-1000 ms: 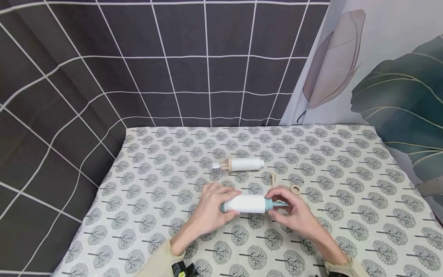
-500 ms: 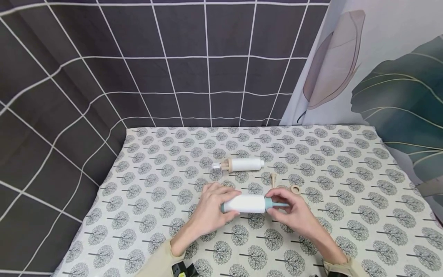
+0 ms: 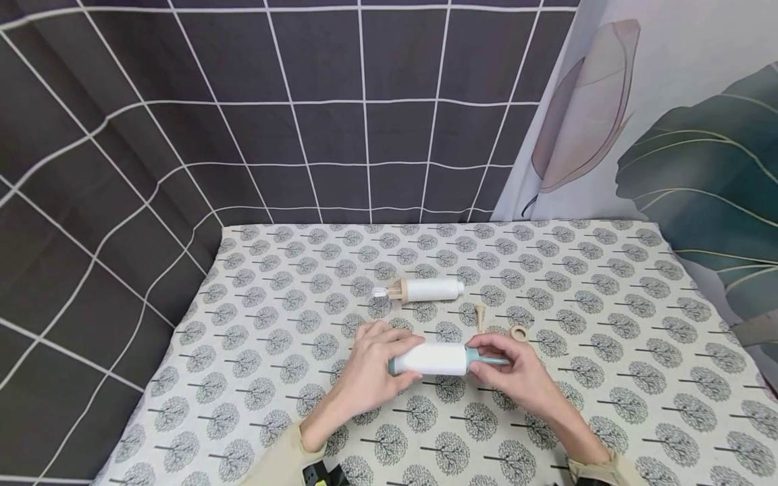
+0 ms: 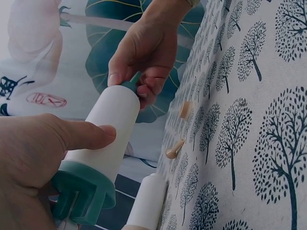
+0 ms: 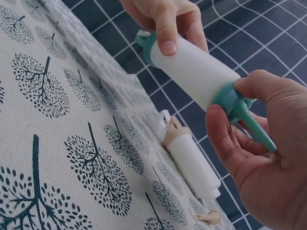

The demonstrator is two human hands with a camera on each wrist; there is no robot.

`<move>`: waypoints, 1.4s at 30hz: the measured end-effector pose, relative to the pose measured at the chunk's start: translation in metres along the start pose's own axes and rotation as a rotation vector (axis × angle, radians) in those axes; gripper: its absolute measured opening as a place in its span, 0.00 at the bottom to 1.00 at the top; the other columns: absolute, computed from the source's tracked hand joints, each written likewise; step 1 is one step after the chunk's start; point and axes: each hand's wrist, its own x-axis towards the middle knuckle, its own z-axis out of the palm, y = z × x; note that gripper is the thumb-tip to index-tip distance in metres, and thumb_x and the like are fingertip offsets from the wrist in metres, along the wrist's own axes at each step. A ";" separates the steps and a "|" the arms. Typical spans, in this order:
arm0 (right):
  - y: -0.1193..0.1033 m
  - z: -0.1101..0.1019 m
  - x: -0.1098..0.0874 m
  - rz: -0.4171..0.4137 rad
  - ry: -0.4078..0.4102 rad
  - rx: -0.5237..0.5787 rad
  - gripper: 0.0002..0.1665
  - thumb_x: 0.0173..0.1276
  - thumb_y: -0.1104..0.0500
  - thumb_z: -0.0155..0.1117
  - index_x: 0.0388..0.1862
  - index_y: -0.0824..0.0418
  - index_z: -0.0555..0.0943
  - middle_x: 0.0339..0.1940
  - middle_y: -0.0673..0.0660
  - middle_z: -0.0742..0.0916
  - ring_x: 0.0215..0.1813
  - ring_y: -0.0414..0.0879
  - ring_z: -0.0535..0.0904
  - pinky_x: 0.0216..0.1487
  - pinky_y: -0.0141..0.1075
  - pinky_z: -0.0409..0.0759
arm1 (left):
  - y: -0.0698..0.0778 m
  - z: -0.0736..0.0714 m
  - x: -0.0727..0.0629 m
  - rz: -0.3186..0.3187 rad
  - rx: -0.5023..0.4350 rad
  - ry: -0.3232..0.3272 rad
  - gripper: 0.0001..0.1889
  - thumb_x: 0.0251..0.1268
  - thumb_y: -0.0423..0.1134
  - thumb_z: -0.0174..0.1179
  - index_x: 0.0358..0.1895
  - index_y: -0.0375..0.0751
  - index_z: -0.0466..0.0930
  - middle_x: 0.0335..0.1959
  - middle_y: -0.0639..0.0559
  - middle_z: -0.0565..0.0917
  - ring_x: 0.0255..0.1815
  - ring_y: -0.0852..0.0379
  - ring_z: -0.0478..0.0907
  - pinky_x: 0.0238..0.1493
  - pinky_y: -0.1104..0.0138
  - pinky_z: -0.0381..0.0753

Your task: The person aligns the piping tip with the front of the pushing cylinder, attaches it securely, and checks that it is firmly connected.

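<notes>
The white bottle (image 3: 437, 358), probably light and slick, seems soundly held between the left hand (image 3: 372, 362), curled round it at nine o'clock, and the right hand (image 3: 526, 373), pinching its teal cap (image 5: 229, 98) at three

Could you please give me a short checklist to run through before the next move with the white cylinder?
1. Left hand grips the white plastic-looking cylinder with teal ends: ok.
2. Right hand pinches the teal cap with a tapering spout: ok.
3. Teal cap fully tightened: cannot tell.
4. White cylinder with a beige end lies apart from both hands: ok.
5. Cloth free of loose small parts: not ok; a slim beige flared piece and a small beige ring lie on the white tree-print cloth.
</notes>
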 end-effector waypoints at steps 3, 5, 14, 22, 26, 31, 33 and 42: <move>0.000 0.000 0.000 0.014 -0.003 0.009 0.18 0.63 0.76 0.66 0.53 0.76 0.78 0.44 0.72 0.84 0.41 0.45 0.85 0.38 0.45 0.85 | 0.000 0.000 0.000 0.006 0.007 0.004 0.27 0.42 0.36 0.79 0.52 0.36 0.85 0.49 0.48 0.86 0.48 0.54 0.76 0.62 0.47 0.64; 0.000 -0.001 0.000 0.021 -0.011 0.022 0.18 0.64 0.75 0.65 0.53 0.76 0.77 0.44 0.72 0.84 0.40 0.48 0.86 0.38 0.46 0.85 | 0.000 0.000 0.000 0.012 0.013 0.008 0.28 0.42 0.36 0.80 0.52 0.36 0.85 0.49 0.47 0.86 0.48 0.54 0.76 0.62 0.46 0.64; 0.003 -0.003 0.001 0.045 -0.057 0.039 0.16 0.70 0.70 0.61 0.53 0.79 0.76 0.39 0.67 0.86 0.33 0.55 0.86 0.35 0.44 0.86 | -0.001 0.001 -0.001 0.020 -0.001 0.020 0.28 0.41 0.35 0.80 0.52 0.37 0.85 0.49 0.47 0.86 0.48 0.54 0.76 0.61 0.48 0.64; 0.003 -0.001 0.000 0.067 -0.034 -0.014 0.18 0.71 0.68 0.61 0.55 0.78 0.75 0.43 0.68 0.85 0.38 0.51 0.86 0.40 0.41 0.85 | -0.001 0.001 -0.002 -0.008 -0.021 0.001 0.28 0.42 0.35 0.80 0.52 0.36 0.85 0.50 0.48 0.86 0.48 0.55 0.75 0.61 0.48 0.64; 0.005 0.000 -0.001 -0.042 -0.008 -0.062 0.23 0.65 0.72 0.65 0.58 0.75 0.73 0.51 0.70 0.82 0.48 0.44 0.82 0.49 0.36 0.82 | -0.002 0.001 -0.002 -0.010 -0.020 -0.002 0.28 0.42 0.35 0.79 0.53 0.36 0.85 0.51 0.47 0.86 0.49 0.55 0.75 0.60 0.49 0.65; 0.008 0.000 0.000 -0.216 -0.053 -0.003 0.29 0.57 0.79 0.66 0.59 0.75 0.72 0.53 0.72 0.78 0.51 0.47 0.81 0.52 0.36 0.81 | -0.003 0.000 -0.002 -0.017 -0.023 -0.001 0.27 0.43 0.35 0.79 0.53 0.37 0.85 0.51 0.47 0.86 0.48 0.54 0.76 0.59 0.49 0.66; 0.009 0.000 0.002 -0.260 -0.067 0.007 0.28 0.56 0.80 0.66 0.57 0.75 0.72 0.52 0.70 0.79 0.51 0.47 0.81 0.52 0.36 0.81 | -0.003 -0.001 -0.002 -0.015 -0.024 -0.004 0.27 0.43 0.35 0.79 0.53 0.37 0.85 0.51 0.47 0.86 0.49 0.54 0.76 0.59 0.49 0.65; 0.010 0.000 0.001 -0.229 -0.030 -0.057 0.25 0.55 0.79 0.67 0.53 0.70 0.76 0.50 0.63 0.82 0.48 0.45 0.82 0.47 0.38 0.83 | -0.002 -0.002 0.000 0.005 -0.022 0.011 0.27 0.43 0.38 0.81 0.52 0.40 0.86 0.50 0.48 0.86 0.49 0.53 0.76 0.62 0.49 0.64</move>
